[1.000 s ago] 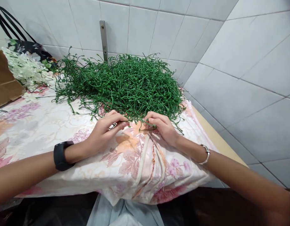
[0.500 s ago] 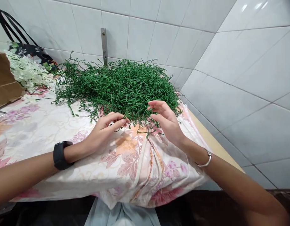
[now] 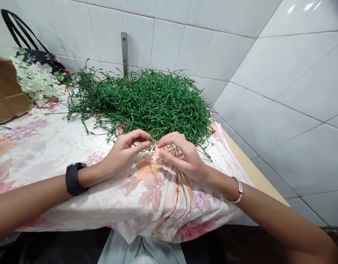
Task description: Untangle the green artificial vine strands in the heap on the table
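Observation:
A large tangled heap of thin green artificial flower stems (image 3: 147, 101) lies on the floral tablecloth (image 3: 56, 146). At the heap's front edge, my left hand (image 3: 130, 146) pinches a green stem between thumb and forefinger. My right hand (image 3: 182, 154) faces it from the right, thumb and fingertips drawn close together just beside the left fingertips. Whatever sits in that right pinch is too small to make out. A few loose stems stick out behind and below the right fingers.
White artificial flowers (image 3: 38, 82) lie at the far left behind a brown cardboard piece (image 3: 9, 91). A black floral bag (image 3: 45, 60) leans by the tiled wall (image 3: 169, 40). A metal strip (image 3: 125, 53) stands against the wall. The cloth is bunched at the front edge.
My right hand has come down and left from the heap to the left fingertips, its fingers closing together. My left hand has stayed nearly in place.

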Tool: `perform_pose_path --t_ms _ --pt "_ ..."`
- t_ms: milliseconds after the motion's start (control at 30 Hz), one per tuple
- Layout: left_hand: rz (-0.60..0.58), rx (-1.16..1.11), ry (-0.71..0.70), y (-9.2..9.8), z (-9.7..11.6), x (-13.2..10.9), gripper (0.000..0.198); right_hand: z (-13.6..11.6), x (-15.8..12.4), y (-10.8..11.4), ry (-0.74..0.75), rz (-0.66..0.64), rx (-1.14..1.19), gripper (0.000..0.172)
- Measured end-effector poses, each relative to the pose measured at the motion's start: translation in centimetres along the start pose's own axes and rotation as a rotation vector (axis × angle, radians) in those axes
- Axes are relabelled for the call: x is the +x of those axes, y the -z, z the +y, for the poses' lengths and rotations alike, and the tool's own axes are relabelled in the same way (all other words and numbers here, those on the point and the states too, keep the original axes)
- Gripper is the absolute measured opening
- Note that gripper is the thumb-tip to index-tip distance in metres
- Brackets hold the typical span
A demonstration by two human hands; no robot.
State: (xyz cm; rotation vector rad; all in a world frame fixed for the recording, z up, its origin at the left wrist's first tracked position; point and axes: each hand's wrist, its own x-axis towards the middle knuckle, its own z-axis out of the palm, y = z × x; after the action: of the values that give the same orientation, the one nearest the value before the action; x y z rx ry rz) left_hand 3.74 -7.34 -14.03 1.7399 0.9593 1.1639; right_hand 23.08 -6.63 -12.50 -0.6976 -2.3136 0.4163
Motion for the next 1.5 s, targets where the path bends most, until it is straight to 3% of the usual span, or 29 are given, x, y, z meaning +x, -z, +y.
perform_pose_path --t_ms 133,333,533,633,767,900,1033,1200,1333,1500 --pt "-0.053 -0.001 -0.033 -0.2 0.1 -0.2 0.013 -0.1 0.1 -0.6 0.037 -0.054 -0.076 0.025" --pt "-0.138 -0.008 -0.076 -0.4 -0.1 -0.5 0.021 0.1 0.2 -1.2 0.004 -0.009 -0.136 0.026" --pt "-0.143 0.109 -0.121 -0.4 -0.3 -0.6 0.019 -0.2 0.2 -1.0 -0.039 0.046 -0.017 0.014" --pt "-0.195 0.052 -0.116 -0.5 -0.2 -0.6 0.023 -0.2 0.2 -0.9 -0.077 0.071 0.002 0.009" --pt "-0.2 0.088 -0.076 -0.6 0.2 -0.6 0.02 0.0 0.0 -1.0 -0.137 0.083 0.054 0.008" --pt "-0.181 0.247 -0.061 -0.4 0.3 -0.5 0.023 0.4 -0.1 -1.1 -0.225 0.186 0.208 0.006" --pt "-0.168 0.25 -0.032 -0.2 0.1 -0.5 0.027 0.6 -0.1 -1.1 -0.263 0.234 0.31 0.007" --pt "-0.138 0.158 -0.038 -0.2 0.1 -0.5 0.017 0.3 0.0 -0.9 -0.249 0.136 0.351 0.012" --pt "-0.137 0.071 -0.019 -0.3 0.4 -0.5 0.016 0.3 0.2 -0.7 -0.145 0.006 0.216 0.024" --pt "-0.062 0.013 0.023 -0.1 0.4 -0.3 0.014 0.6 0.2 -0.6 -0.056 -0.002 0.108 0.013"
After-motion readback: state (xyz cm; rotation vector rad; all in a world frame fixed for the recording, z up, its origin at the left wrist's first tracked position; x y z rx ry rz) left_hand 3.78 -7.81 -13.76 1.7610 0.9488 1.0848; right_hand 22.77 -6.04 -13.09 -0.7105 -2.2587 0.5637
